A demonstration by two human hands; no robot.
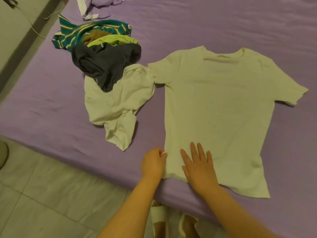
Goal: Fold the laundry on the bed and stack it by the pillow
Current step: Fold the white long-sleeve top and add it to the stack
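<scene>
I count one white T-shirt (223, 107) spread flat, face up, on the purple bed sheet (240, 23), collar toward the far side and hem toward the near edge. Both short sleeves lie out to the sides.

My left hand (153, 163) is curled at the shirt's near-left edge, fingers pinching the fabric just above the hem corner. My right hand (199, 164) lies flat on the shirt just beside it, fingers straight and slightly spread, palm down on the lower-left part of the cloth.

To the left of the spread shirt I count one heap of unfolded laundry. In it: one crumpled white garment (118, 107) nearest, touching the spread shirt's left sleeve; one dark grey garment (104, 66) lying on top of it; one lime-green piece (111, 41); one brown piece (96, 35); one teal striped garment (73, 34) at the far-left end.

Writing: pale lettering shows on the dark grey garment in two places, at its far edge and its near edge; it is too small and turned to read with certainty.

At the far edge, one pale lilac-and-white bundle (96, 7) lies on the sheet, well apart from the heap.

Tiled floor (42, 194) shows at near left.
</scene>
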